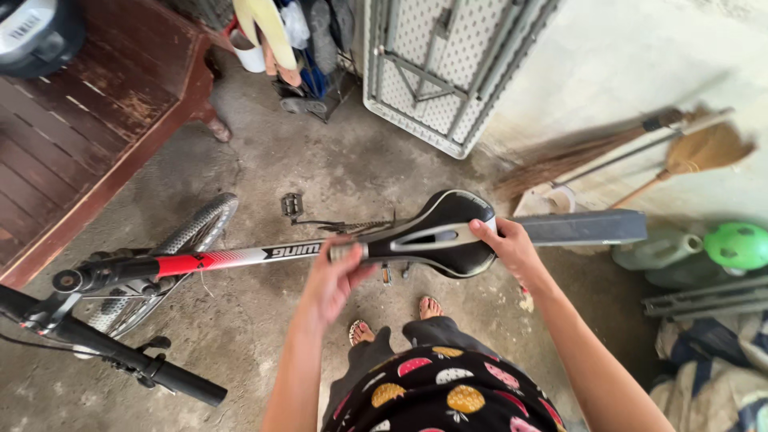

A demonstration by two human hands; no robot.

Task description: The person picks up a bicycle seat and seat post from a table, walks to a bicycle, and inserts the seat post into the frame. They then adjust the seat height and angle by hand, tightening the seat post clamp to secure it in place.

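Observation:
A bicycle stands in front of me on a concrete floor, its red, white and black top tube point(232, 258) running left to right. My left hand point(334, 282) grips the nose of the black and grey saddle point(436, 232). My right hand point(506, 244) holds the saddle's rear right edge. The black handlebar point(112, 352) is at the lower left, and the front tyre point(188, 236) lies behind the tube. A pedal point(292, 205) shows beyond the frame.
A dark red wooden bench point(80, 136) stands at the upper left. A folded white table point(436, 72) leans on the wall, with brooms point(632, 152) to its right. A grey board point(584, 228), a green ball point(738, 245) and a jug point(660, 248) are at right.

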